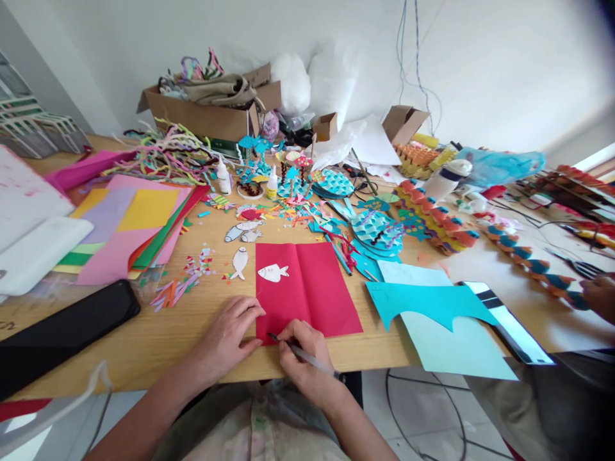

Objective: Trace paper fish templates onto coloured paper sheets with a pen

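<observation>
A sheet of red paper (329,291), creased down the middle, lies near the table's front edge. On its left half rests a white fish cutout (272,274). My right hand (305,371) grips a pen (311,360), its dark tip at the paper's lower left. At the sheet's left edge lies my left hand (229,333), fingers loosely stretched with nothing in them. More paper fish stand out on the wood: a white one (239,262) just left of the sheet and a few grey-and-white ones (243,231) behind it.
Coloured paper sheets (139,211) and a black phone (72,333) lie left. Paper scraps, glue bottles (223,177) and blue paper crafts (377,230) spread across the back. Turquoise paper (432,301) and another phone (509,326) are right. Another person's hand (600,298) shows at the far right.
</observation>
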The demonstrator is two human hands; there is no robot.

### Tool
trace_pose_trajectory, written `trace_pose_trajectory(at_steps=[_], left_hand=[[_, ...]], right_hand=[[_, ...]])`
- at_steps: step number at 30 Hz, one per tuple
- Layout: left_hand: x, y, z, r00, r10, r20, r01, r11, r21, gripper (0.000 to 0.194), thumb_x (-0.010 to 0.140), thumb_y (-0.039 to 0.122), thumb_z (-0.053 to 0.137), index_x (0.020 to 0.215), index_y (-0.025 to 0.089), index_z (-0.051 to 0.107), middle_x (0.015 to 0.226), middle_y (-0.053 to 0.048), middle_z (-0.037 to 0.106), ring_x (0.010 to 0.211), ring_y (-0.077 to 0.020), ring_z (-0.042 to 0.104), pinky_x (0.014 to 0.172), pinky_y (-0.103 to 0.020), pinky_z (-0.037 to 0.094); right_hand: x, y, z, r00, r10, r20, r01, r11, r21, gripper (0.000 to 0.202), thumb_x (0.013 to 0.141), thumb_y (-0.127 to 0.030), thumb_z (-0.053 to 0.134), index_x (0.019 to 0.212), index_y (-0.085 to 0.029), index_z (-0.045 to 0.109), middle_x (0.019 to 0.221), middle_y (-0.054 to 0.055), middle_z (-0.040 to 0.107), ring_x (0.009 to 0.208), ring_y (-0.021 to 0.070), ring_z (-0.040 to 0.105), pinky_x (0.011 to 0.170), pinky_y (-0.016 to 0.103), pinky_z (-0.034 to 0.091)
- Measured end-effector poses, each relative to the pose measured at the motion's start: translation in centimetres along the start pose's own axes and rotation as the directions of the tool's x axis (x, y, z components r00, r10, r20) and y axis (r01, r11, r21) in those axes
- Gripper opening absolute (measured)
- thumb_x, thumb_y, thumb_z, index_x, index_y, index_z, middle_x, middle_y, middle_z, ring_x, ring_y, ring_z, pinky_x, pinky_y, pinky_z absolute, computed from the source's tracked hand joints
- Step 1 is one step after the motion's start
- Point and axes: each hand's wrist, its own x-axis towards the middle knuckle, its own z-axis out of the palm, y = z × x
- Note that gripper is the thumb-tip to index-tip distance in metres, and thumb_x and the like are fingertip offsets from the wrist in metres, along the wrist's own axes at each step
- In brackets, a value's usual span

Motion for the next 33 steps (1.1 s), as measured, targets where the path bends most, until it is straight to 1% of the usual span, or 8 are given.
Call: trace_pose_trajectory(at_steps=[3, 6, 12, 21, 24, 33], left_hand=[[-0.02, -0.01, 0.05, 1.000, -0.002, -0.004, 0.002, 1.000, -0.004, 0.035, 0.068, 0.009, 0.057, 0.101, 0.021, 0.055, 0.104, -0.006, 0.056, 0.101, -0.0229, 0.052, 0.088, -0.040, 0.044], [-0.04, 0.01, 0.10, 1.000, -0.002, -0.018, 0.002, 1.000, -0.011, 0.036, 0.068, 0.008, 0.056, 0.101, 0.021, 0.054, 0.105, -0.006, 0.056, 0.101, -0.0229, 0.051, 0.088, -0.040, 0.044], [-0.04, 0.08, 0.14, 1.000, -0.001, -0.016, 0.000, 1.000, -0.025, 0.033, 0.072, 0.005, 0.052, 0.101, 0.021, 0.054, 0.104, -0.005, 0.055, 0.101, -0.0214, 0.050, 0.088, -0.039, 0.044], [0.01, -0.05, 0.19, 1.000, 0.019, -0.011, -0.019, 1.000, -0.011, 0.035, 0.070, 0.001, 0.051, 0.100, 0.019, 0.054, 0.104, -0.005, 0.055, 0.101, -0.0211, 0.049, 0.088, -0.038, 0.043], [-0.01, -0.12, 0.27, 1.000, 0.022, -0.019, -0.022, 1.000, -0.006, 0.035, 0.070, 0.002, 0.051, 0.100, 0.019, 0.054, 0.104, -0.005, 0.055, 0.100, -0.0212, 0.050, 0.087, -0.037, 0.044], [0.10, 0.01, 0.09, 1.000, 0.009, -0.015, -0.009, 1.000, -0.006, 0.034, 0.069, 0.003, 0.050, 0.099, 0.019, 0.055, 0.103, -0.005, 0.056, 0.100, -0.0213, 0.051, 0.087, -0.037, 0.045]], right_hand=[[0.02, -0.02, 0.01, 1.000, 0.009, -0.009, -0.009, 1.000, 0.001, 0.010, 0.073, -0.012, 0.046, 0.071, -0.020, 0.052, 0.060, -0.002, 0.057, 0.058, 0.0129, 0.053, 0.054, 0.022, 0.039], [0.14, -0.11, 0.05, 1.000, -0.016, 0.005, 0.016, 0.999, -0.030, 0.011, 0.073, -0.011, 0.047, 0.074, -0.020, 0.054, 0.063, -0.001, 0.059, 0.060, 0.0134, 0.054, 0.056, 0.022, 0.040], [0.33, -0.16, 0.17, 1.000, -0.013, 0.016, 0.014, 0.998, -0.060, 0.012, 0.073, -0.010, 0.047, 0.074, -0.020, 0.055, 0.065, 0.000, 0.061, 0.062, 0.0143, 0.056, 0.058, 0.023, 0.042], [0.31, -0.10, 0.27, 0.999, -0.029, 0.025, 0.031, 0.997, -0.076, 0.013, 0.072, -0.010, 0.046, 0.075, -0.020, 0.054, 0.067, 0.001, 0.062, 0.064, 0.0149, 0.056, 0.060, 0.024, 0.042], [0.31, -0.06, 0.25, 0.998, -0.052, 0.032, 0.054, 0.996, -0.075, 0.013, 0.073, -0.010, 0.046, 0.075, -0.020, 0.054, 0.068, 0.001, 0.062, 0.065, 0.0148, 0.057, 0.061, 0.024, 0.042], [0.31, 0.03, 0.24, 0.998, -0.057, 0.038, 0.060, 0.996, -0.064, 0.013, 0.073, -0.009, 0.046, 0.075, -0.020, 0.054, 0.069, 0.002, 0.063, 0.065, 0.0150, 0.057, 0.062, 0.024, 0.042]])
